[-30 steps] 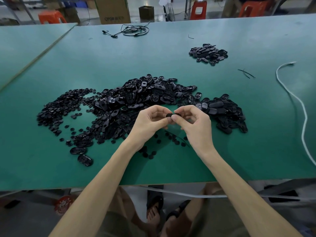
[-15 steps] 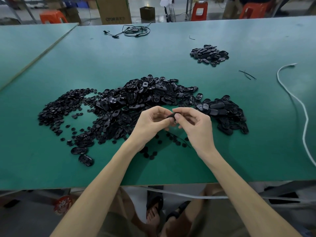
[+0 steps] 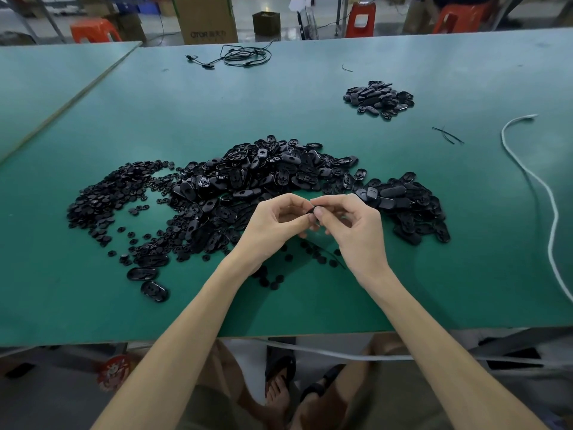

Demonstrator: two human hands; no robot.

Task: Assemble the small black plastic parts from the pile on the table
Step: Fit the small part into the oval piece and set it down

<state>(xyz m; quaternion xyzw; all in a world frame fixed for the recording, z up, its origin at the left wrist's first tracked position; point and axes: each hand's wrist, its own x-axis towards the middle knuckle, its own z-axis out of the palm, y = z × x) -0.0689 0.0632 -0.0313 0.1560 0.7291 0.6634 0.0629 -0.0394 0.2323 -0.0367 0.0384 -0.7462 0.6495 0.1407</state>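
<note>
One part point(image 3: 311, 210) pinched by left hand point(image 3: 273, 226), right hand point(image 3: 356, 231); pile point(image 3: 248, 178) behind

Tabletop point(image 3: 310, 97): smooth matt green covering. Main pile point(image 3: 263, 187): glossy black moulded plastic parts. Smaller far pile point(image 3: 378, 99): same glossy black plastic. Cord point(image 3: 545, 193): white, matt. Box point(image 3: 204, 18): brown corrugated cardboard.

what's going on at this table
A person is putting small black parts together. The left hand and right hand both pinch one part between their fingertips, above the table. The big pile lies just behind the hands; a smaller pile, perhaps finished pieces, sits farther back on the right.
</note>
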